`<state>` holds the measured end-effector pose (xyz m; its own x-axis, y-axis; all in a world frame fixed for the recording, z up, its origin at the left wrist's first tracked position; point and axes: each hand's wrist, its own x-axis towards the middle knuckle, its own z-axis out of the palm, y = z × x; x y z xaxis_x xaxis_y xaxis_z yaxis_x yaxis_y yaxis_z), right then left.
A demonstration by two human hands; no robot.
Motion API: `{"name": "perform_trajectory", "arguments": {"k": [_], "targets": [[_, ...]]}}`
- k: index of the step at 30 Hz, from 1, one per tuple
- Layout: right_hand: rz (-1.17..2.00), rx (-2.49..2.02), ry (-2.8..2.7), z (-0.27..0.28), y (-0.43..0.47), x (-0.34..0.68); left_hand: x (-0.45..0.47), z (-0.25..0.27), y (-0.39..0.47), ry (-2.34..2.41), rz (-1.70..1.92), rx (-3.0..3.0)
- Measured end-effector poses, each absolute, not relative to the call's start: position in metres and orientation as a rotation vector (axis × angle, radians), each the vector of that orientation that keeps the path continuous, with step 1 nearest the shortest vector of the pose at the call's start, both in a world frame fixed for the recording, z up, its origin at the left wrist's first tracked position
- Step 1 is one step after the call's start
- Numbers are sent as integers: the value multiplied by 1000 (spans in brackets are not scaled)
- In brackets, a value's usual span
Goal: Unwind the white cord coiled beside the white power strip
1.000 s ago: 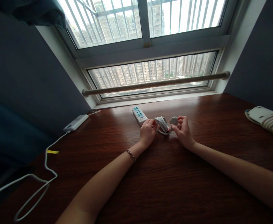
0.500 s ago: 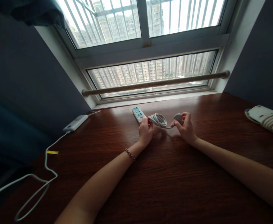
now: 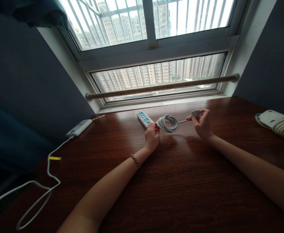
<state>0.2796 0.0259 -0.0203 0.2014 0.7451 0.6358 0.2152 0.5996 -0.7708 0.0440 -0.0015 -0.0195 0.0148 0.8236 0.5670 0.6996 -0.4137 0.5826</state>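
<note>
A white power strip [image 3: 143, 117] with blue socket faces lies at an angle on the brown wooden tabletop. My left hand [image 3: 152, 137] is closed at its near end, where the cord begins; the fingers hide the exact grip. Beside this hand is the cord [image 3: 168, 123], wound in a loose grey-white coil. A straight length of it runs right to the grey plug [image 3: 195, 113]. My right hand [image 3: 202, 124] pinches the plug between thumb and fingers, raised a little over the tabletop.
A white adapter [image 3: 78, 128] with a trailing white cable [image 3: 48, 168] lies on the left, a yellow tag [image 3: 55, 158] on the cable. Another white device [image 3: 274, 117] with a wound cord sits at the right edge. A metal rail [image 3: 163, 86] crosses the window behind the table.
My right hand has moved right and slightly away with the plug, drawing the cord straighter. The coil has shifted right and turned more upright. My left hand stays almost in place.
</note>
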Motion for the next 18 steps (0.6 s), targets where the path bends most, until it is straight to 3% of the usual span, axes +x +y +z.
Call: {"name": "perform_trajectory", "arguments": {"k": [13, 18], "targets": [[29, -873, -870, 53, 43, 366, 39, -24, 5, 1668, 1400, 2034], [-59, -902, -738, 56, 65, 430, 40, -25, 6, 1681, 1440, 1943]]}}
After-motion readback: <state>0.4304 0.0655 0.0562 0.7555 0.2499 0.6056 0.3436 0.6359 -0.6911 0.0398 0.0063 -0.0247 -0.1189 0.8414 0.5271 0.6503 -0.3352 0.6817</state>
